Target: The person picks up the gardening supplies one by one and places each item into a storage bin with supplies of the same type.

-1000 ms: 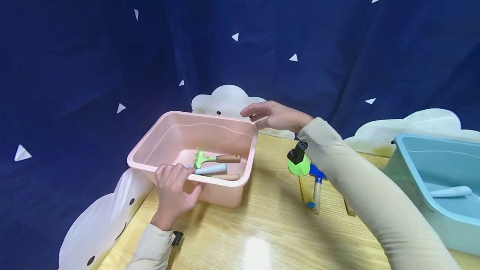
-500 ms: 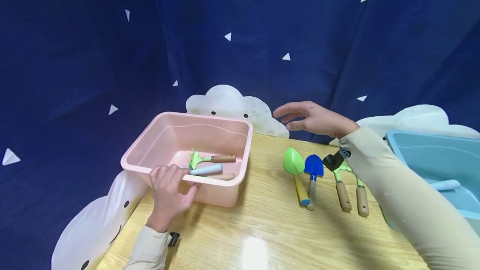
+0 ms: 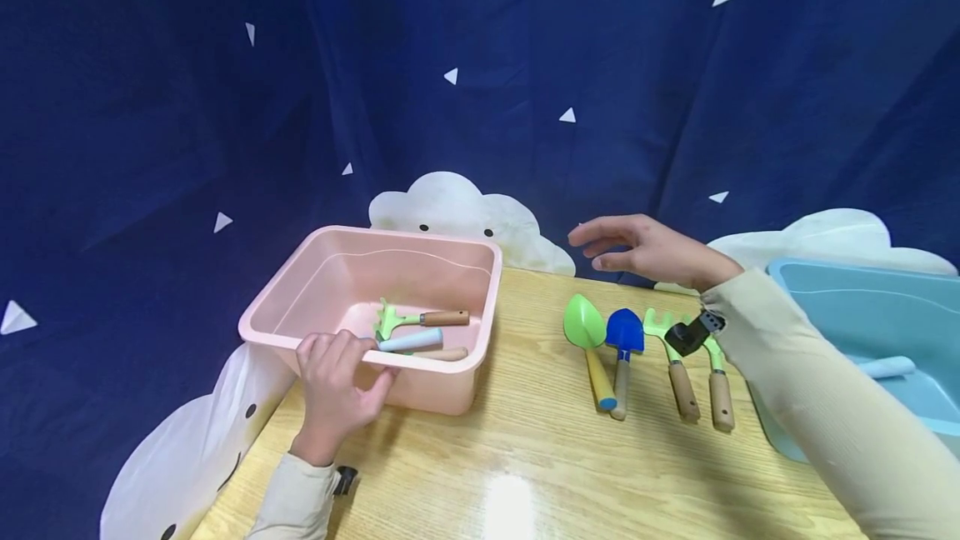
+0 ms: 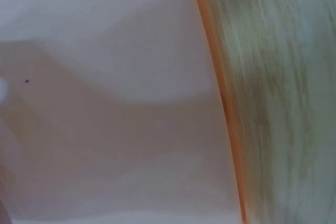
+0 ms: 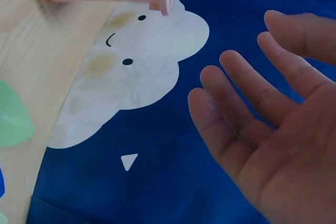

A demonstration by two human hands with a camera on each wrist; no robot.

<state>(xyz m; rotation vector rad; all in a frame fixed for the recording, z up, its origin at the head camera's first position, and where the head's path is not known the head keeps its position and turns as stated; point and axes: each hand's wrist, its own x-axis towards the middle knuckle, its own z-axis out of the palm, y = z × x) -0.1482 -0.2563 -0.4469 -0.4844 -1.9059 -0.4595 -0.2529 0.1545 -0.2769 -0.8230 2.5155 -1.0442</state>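
A pink plastic bin sits on the table at left. My left hand holds its near rim, fingers over the edge and thumb outside. Inside the bin lie a green hand rake with a brown handle, a pale blue handle and a light wooden handle; their other ends are partly hidden. My right hand hovers, holding nothing, above a green trowel, a blue shovel and two green rakes with wooden handles. In the right wrist view its fingers are relaxed and spread.
A light blue bin stands at the right, with a pale handle inside, partly behind the right sleeve. A dark blue curtain with white clouds hangs behind the wooden table.
My right hand has moved right, away from the pink bin's far corner, uncovering the tools on the table. My left hand keeps its hold on the rim. The view has shifted slightly.
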